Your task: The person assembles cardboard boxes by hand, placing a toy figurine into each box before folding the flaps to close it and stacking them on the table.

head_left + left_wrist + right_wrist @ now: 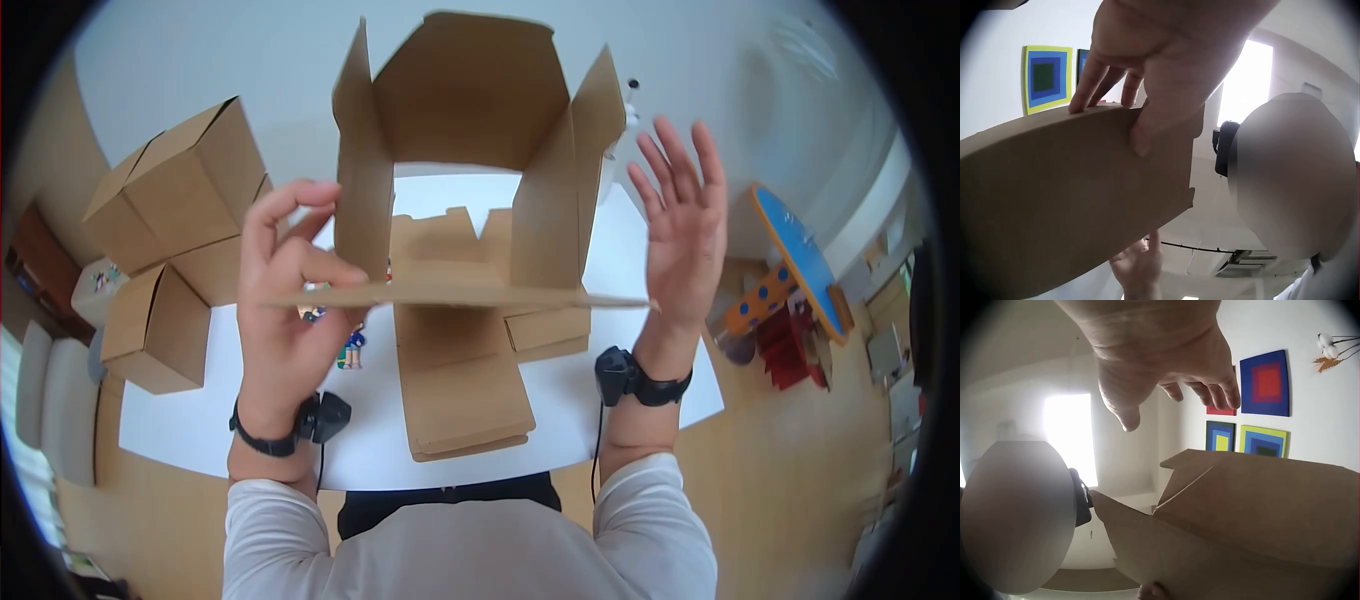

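A brown cardboard box [460, 110] hangs over the table with its flaps spread, and I see straight through its middle. My left hand [272, 280] grips its left side, fingertips at the left wall and thumb by the near flap [450, 295]. The left wrist view shows the fingers over the edge of a cardboard panel [1072, 187] and the thumb on its face. To the right of the box, my right hand [685, 240] is raised with fingers extended, palm visible and nothing held. The right wrist view shows this hand apart from the box [1272, 512].
Flat folded cardboard [465, 400] lies on the white table [660, 390] beneath the box. Small toy figures [352, 345] are partly hidden behind my left hand. Brown boxes [180, 185] are stacked at the left. A blue-and-orange round piece [800, 250] stands beyond the table's right side.
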`<action>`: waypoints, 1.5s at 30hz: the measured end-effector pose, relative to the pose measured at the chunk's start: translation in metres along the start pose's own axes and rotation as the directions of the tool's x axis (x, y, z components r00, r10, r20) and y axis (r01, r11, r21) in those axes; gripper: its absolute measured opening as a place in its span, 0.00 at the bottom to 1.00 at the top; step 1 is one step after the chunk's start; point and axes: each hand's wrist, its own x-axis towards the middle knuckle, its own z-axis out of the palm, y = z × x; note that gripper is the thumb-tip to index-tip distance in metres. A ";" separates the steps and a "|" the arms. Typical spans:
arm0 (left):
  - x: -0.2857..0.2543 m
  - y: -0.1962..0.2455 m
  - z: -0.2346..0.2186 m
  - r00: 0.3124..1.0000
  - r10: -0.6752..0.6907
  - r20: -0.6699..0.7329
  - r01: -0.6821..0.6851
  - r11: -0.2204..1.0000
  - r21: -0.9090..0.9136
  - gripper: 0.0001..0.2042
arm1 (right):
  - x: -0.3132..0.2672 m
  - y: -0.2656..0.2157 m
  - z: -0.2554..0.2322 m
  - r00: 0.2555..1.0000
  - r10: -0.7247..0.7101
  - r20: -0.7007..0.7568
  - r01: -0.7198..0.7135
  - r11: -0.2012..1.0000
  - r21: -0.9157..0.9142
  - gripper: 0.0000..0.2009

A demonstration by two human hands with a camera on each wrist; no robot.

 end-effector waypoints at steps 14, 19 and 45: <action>-0.004 0.027 -0.002 0.925 -0.192 0.329 0.150 0.978 0.148 0.11 | -0.007 0.019 0.015 0.954 0.233 0.189 -0.200 0.964 -0.175 0.29; -0.006 0.019 0.002 0.987 -0.051 0.155 0.035 0.994 0.106 0.15 | -0.010 0.017 0.020 0.947 0.219 0.236 -0.214 0.976 -0.048 0.27; -0.008 0.018 0.015 0.948 -0.137 0.288 -0.129 0.661 0.739 0.11 | -0.009 0.034 0.015 0.907 0.261 0.330 -0.223 0.963 -0.150 0.20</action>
